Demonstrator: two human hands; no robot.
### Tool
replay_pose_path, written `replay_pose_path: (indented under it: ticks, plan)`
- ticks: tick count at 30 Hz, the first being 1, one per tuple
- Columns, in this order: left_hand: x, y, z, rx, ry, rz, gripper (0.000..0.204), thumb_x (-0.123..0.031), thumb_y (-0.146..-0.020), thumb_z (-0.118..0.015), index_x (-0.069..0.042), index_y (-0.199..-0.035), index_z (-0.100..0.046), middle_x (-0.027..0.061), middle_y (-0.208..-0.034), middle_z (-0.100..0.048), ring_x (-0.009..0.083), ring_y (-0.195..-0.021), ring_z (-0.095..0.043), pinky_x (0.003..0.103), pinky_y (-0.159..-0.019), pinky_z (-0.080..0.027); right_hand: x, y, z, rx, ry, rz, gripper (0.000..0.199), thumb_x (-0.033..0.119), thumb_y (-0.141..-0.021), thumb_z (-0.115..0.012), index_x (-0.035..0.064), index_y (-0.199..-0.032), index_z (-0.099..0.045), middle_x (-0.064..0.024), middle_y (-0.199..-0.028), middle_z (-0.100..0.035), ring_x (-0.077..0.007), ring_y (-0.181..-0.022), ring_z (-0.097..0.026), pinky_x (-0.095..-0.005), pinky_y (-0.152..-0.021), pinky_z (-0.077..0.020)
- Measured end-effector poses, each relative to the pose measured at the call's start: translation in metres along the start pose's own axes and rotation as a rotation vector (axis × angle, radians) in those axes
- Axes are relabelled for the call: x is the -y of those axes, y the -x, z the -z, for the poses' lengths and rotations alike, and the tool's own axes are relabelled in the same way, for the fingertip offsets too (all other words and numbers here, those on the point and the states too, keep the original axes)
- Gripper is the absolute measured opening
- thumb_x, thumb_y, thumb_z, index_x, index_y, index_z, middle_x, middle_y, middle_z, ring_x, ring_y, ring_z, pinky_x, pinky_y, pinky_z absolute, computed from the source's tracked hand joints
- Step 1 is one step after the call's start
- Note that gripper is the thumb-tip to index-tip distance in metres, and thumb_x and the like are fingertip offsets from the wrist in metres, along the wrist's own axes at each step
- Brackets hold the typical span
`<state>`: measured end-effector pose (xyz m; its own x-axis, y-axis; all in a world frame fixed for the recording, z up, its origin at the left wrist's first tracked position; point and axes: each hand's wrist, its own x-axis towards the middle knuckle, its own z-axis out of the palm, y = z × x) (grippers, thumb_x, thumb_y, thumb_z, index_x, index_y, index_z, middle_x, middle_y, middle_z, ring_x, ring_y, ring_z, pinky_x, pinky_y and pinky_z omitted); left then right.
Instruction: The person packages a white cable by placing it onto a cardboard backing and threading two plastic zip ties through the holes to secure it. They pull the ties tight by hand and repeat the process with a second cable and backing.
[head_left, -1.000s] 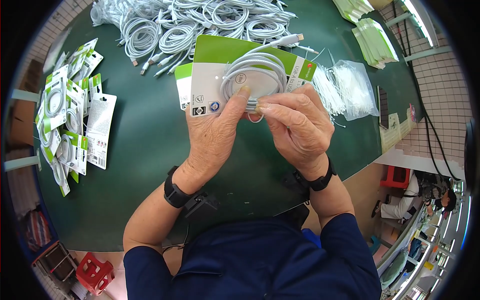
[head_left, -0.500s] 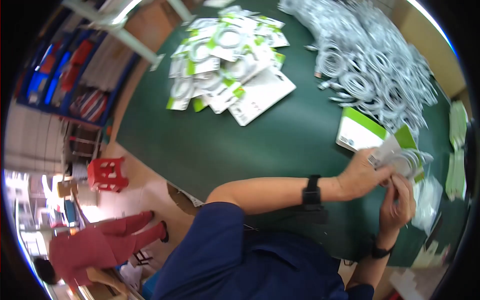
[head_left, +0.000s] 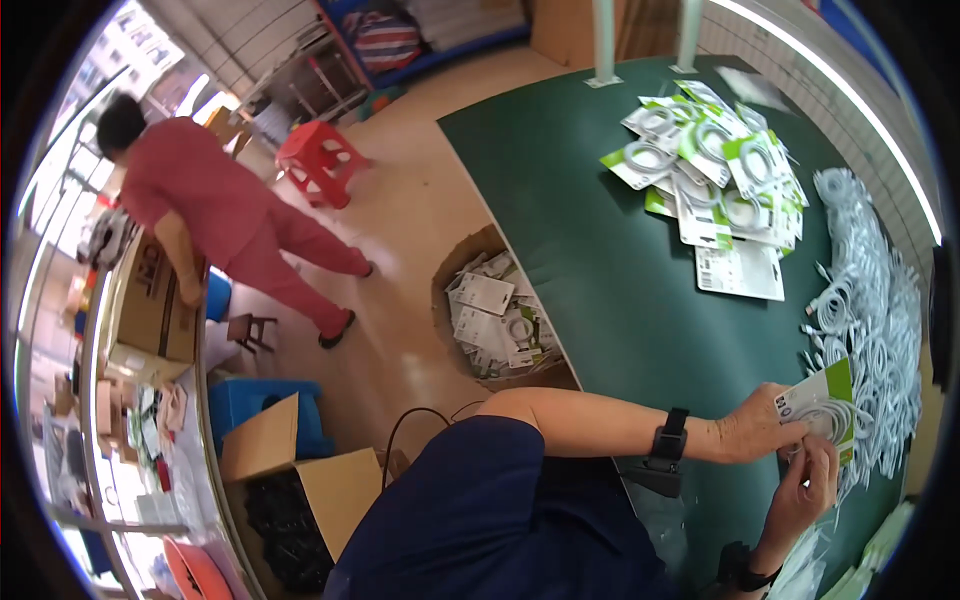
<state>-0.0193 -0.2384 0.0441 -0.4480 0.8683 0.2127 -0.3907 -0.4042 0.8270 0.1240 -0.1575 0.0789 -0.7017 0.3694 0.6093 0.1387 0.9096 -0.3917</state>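
The left hand [head_left: 755,432] pinches the edge of a green-and-white cardboard backing card [head_left: 815,392] bearing a coiled white cable [head_left: 826,418], over the far right of the dark green table [head_left: 590,240]; the right hand [head_left: 805,490] has its fingers closed on the coil from below; the card looks light, thin and bendable, the cable springy and loose, so grip is best at the card's edges.

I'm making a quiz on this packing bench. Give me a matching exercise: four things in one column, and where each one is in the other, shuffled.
Things:
1. stool
2. carton of packs
3. loose white cables
4. green-and-white card

Places:
A. in a heap along the table's far right
B. on the floor by the table's edge
C. held in both hands
D. on the floor, beside the person in red

Pairs: 1-D, 2-B, 3-A, 4-C
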Motion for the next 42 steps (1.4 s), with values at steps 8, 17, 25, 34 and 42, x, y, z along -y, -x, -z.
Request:
replay_pose_path:
  ticks: [8,17,25,34,42]
  plan:
    - [-0.024,0.065,0.017,-0.195,-0.047,-0.092,0.024,-0.013,-0.091,-0.063,0.006,-0.107,-0.062,0.0065,-0.083,-0.067,0.0096,-0.069,-0.062,0.026,-0.061,-0.055,0.045,-0.003,-0.020,0.093,-0.089,0.285,0.015,-0.011,-0.087,-0.063,-0.0040,-0.100,-0.064,-0.0131,-0.097,-0.064,-0.0259,-0.083,-0.064,-0.0334,-0.071,-0.0517]
    - [-0.036,0.070,0.032,-0.219,-0.055,-0.123,0.026,-0.012,-0.089,-0.063,0.008,-0.105,-0.063,0.0097,-0.083,-0.069,0.0132,-0.067,-0.066,0.028,-0.058,-0.058,0.034,0.002,-0.025,0.104,-0.156,0.245,0.017,-0.012,-0.088,-0.063,-0.0045,-0.103,-0.064,-0.0131,-0.097,-0.063,-0.0252,-0.086,-0.064,-0.0342,-0.075,-0.0527]
    - [-0.061,0.085,0.044,-0.057,-0.056,-0.091,0.027,-0.015,-0.092,-0.064,0.008,-0.104,-0.063,0.0095,-0.081,-0.069,0.0126,-0.062,-0.064,0.027,-0.056,-0.057,-0.019,-0.013,0.007,-0.206,0.019,-0.084,0.017,0.013,-0.093,-0.064,0.0002,-0.102,-0.070,-0.0206,-0.099,-0.067,-0.0345,-0.083,-0.062,-0.0418,-0.071,-0.0501]
    - [-0.061,0.101,0.034,0.102,-0.143,-0.116,0.022,-0.011,-0.091,-0.064,0.008,-0.101,-0.064,0.0092,-0.079,-0.069,0.0119,-0.060,-0.065,0.026,-0.054,-0.057,-0.043,-0.015,-0.015,-0.018,-0.149,-0.206,0.016,0.011,-0.093,-0.060,0.0032,-0.105,-0.069,-0.0209,-0.105,-0.064,-0.0378,-0.094,-0.062,-0.0452,-0.081,-0.0493]
    - [-0.053,0.119,-0.006,0.115,-0.154,-0.096,0.016,-0.007,-0.088,-0.066,0.007,-0.095,-0.066,0.0084,-0.075,-0.069,0.0122,-0.059,-0.066,0.026,-0.054,-0.057,-0.028,-0.021,-0.024,0.021,-0.498,-0.213,0.016,0.011,-0.095,-0.059,0.0025,-0.106,-0.067,-0.0185,-0.104,-0.064,-0.0343,-0.094,-0.062,-0.0427,-0.082,-0.0497]
